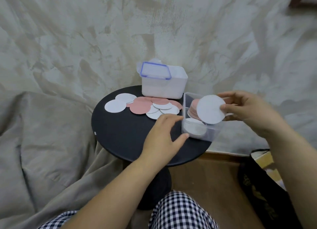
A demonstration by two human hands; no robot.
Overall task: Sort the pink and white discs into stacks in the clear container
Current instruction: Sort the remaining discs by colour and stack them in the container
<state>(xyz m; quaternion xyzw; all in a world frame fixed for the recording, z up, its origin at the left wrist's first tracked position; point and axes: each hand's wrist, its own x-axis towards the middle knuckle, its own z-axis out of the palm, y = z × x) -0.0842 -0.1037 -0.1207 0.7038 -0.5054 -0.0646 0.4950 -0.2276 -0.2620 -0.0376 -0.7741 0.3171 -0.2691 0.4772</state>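
Left hand (163, 134): spread, thumb touching the clear plastic container (211, 134), holding nothing.
Right hand (247, 108): pinches the thin white round disc (210, 109) by its right edge, over the container.
Handling: probably light, bendy (an edge pinch suits).
Far left: loose pink and white discs (142, 105) on the round black table (120, 134).

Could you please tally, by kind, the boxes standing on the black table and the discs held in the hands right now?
Clear container: 1
White box with a blue-trimmed lid resting on it: 1
White disc, held in the right hand: 1
Total: 3
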